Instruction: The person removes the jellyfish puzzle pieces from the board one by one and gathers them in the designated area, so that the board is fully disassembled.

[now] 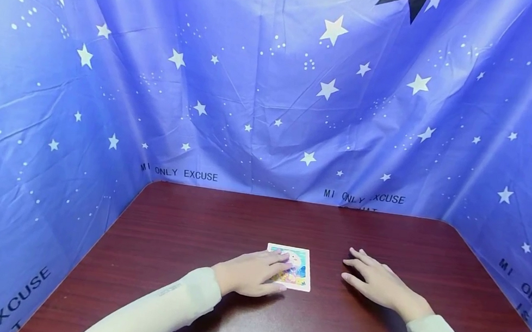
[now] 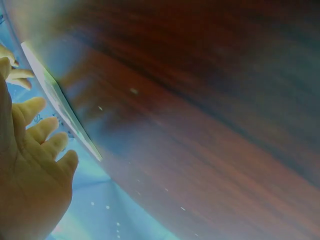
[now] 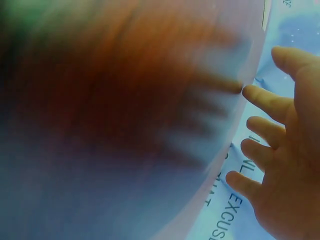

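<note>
Sleeves (image 1: 151, 306), card (image 1: 300, 271), red-brown table (image 1: 296, 331), starry drapes (image 1: 264, 94)

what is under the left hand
Under the left hand, a white-edged picture card lies on the dark red table. The card's top and right edges show; whatever is printed beneath the hand is covered.

Left hand (image 1: 251, 275) points to 2 o'clock, right hand (image 1: 379, 284) to 10 o'clock; palms face down, fingers extended.

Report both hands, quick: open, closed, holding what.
Left hand: open, holding nothing, fingers over the picture card.
Right hand: open, holding nothing, apart from the picture card.
</note>
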Tool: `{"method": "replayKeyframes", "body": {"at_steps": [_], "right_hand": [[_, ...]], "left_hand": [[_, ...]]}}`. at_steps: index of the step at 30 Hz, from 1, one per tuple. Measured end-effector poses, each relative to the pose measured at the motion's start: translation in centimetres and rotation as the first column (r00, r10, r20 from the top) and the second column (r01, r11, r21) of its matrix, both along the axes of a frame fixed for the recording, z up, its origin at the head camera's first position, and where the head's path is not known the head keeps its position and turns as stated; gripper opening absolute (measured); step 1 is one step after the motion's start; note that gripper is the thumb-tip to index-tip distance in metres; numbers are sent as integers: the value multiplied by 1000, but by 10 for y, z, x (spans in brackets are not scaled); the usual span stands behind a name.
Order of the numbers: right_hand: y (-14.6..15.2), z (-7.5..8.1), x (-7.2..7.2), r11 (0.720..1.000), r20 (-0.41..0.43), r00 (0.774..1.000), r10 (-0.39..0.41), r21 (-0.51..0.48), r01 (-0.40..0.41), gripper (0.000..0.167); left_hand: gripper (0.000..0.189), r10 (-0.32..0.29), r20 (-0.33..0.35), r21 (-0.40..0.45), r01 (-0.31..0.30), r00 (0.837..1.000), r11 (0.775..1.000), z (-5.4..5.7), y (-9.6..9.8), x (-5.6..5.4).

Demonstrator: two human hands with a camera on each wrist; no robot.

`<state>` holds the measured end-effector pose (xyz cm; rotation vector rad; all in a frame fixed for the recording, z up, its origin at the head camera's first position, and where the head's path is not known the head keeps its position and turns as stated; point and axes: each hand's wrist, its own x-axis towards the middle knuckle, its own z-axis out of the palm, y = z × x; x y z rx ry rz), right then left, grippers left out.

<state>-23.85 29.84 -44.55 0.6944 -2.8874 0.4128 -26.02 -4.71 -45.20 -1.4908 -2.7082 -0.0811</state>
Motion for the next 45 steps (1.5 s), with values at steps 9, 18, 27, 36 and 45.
{"method": "replayKeyframes", "body": {"at_steps": [9,18,27,36,45], "right_hand": [[-18,6,-5,999,42,998,45,-2,-45,44],[-38,8,-17,992,32,992,119,-49,-118,41],[-62,6,-30,973,22,977,214,-90,-211,38],[-82,3,-36,984,39,989,146,-109,-141,41],[-93,2,-34,993,53,996,69,-95,-64,42]], "left_hand": [[64,18,3,-41,-18,1000,999,1,12,2],[68,8,16,-73,-7,1000,997,2,14,3],[70,11,16,-117,-9,1000,993,2,14,3],[76,8,-11,-162,-10,1000,987,4,15,5],[81,18,-6,-176,-19,1000,984,4,15,6]]}}
